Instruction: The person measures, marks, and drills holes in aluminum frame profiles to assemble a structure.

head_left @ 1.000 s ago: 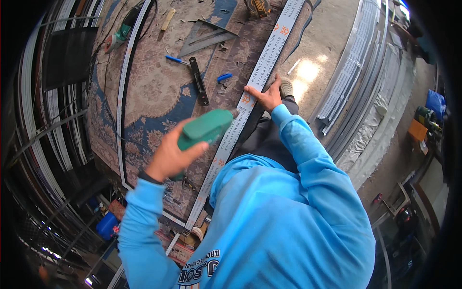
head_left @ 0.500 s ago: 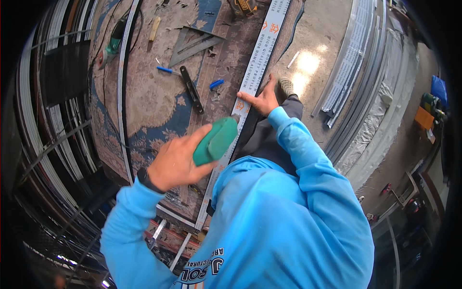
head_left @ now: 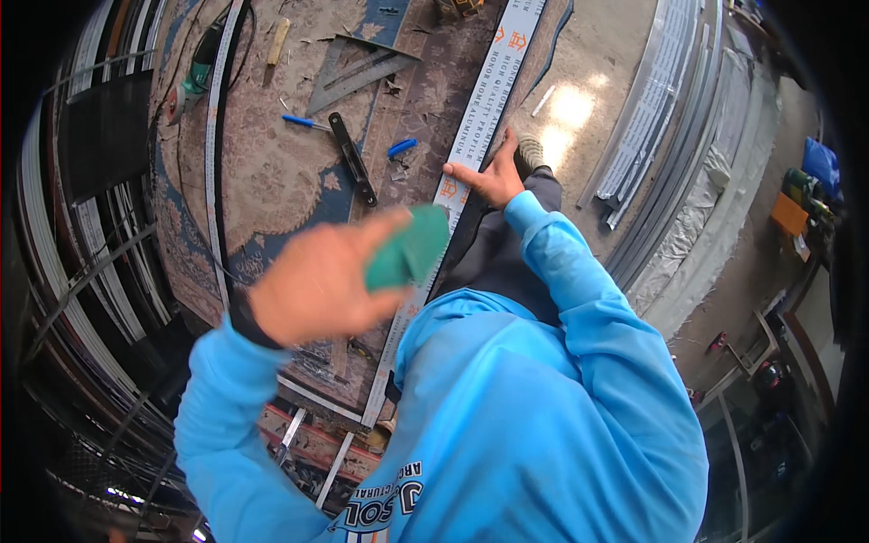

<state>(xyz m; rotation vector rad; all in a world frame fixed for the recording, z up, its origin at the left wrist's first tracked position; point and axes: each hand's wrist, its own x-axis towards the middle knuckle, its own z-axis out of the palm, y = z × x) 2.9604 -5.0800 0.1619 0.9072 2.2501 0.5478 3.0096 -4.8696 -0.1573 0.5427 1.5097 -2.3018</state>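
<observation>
My left hand (head_left: 317, 281), smeared by motion, is closed round a green, rounded, block-shaped tool (head_left: 412, 246). That tool is above the near part of a long aluminium profile (head_left: 471, 127) covered in white printed film; its working end is hidden. My right hand (head_left: 493, 179) grips the profile's right edge farther along, thumb across the top face and fingers at the outer side. The profile forms the right side of a rectangular frame, whose thinner left bar (head_left: 215, 136) lies across the carpeted surface.
On the patterned carpet (head_left: 253, 199) lie a black bar-shaped tool (head_left: 353, 161), a blue pen (head_left: 303, 121), a blue cap (head_left: 402, 147), a triangular metal square (head_left: 362, 72) and a green angle grinder (head_left: 195, 77). Profiles are stacked at left (head_left: 90, 226) and on the right floor (head_left: 647, 118).
My left hand has shifted slightly left and blurred, with the green tool still in it. A short metal tip seen earlier no longer shows. My right hand keeps its hold on the profile.
</observation>
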